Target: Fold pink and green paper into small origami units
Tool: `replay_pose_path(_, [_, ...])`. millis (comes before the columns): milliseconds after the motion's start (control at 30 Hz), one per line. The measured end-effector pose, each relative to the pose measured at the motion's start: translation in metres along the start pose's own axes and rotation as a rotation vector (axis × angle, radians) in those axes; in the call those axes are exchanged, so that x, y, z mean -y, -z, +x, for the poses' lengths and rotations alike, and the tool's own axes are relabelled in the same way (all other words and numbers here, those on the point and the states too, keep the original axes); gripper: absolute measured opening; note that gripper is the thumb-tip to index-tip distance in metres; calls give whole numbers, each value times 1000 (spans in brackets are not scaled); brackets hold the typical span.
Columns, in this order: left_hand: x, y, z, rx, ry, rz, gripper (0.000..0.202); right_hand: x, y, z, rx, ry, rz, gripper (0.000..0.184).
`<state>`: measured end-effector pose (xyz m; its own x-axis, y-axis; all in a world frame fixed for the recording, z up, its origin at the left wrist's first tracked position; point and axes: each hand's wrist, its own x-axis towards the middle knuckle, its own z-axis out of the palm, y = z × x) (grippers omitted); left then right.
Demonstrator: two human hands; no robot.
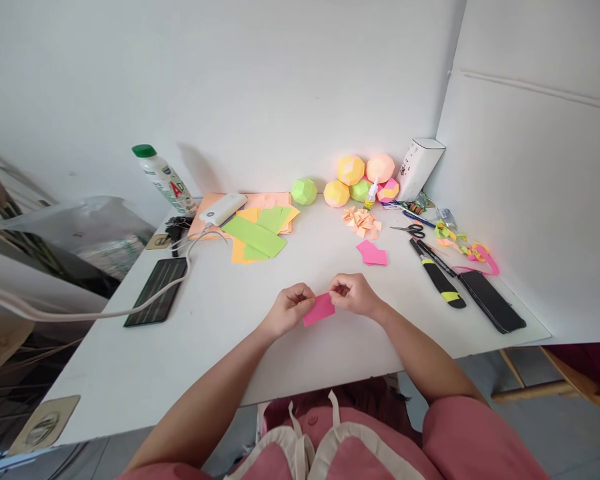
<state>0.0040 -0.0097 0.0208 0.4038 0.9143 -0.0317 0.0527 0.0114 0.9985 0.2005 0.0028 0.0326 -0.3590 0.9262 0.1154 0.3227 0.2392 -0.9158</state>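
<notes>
A small bright pink piece of paper (pixel 320 310) is stretched between my two hands, just above the white table. My left hand (pixel 291 309) pinches its left edge between thumb and fingers. At the upper right corner, my right hand (pixel 355 293) grips it the same way. Beyond my right hand lie more pink paper pieces (pixel 373 253), overlapping each other. Behind those sits a loose pile of small peach paper pieces (pixel 363 221). A little glue bottle (pixel 371 195) with a pointed tip stands at the back of that pile.
Faceted paper balls (pixel 351 171) are stacked by the wall. Green paper sheets (pixel 255 235), a power bank (pixel 223 209), a white bottle (pixel 164 179) and a phone (pixel 157 291) are on the left. Scissors (pixel 414 230), a utility knife (pixel 443 283) and a black case (pixel 491 300) lie right.
</notes>
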Motion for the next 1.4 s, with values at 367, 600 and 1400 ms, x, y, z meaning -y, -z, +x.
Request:
replay_pose_path(367, [-2, 1, -1, -20, -10, -52, 22, 0, 2, -1, 125, 7, 87, 21])
replay_pose_path(600, [0, -5, -2, -54, -13, 51, 18, 2, -13, -6, 58, 15, 62, 15])
replay_pose_path(1400, [-3, -13, -4, -38, 157, -36, 45, 0, -10, -5, 41, -140, 281, 21])
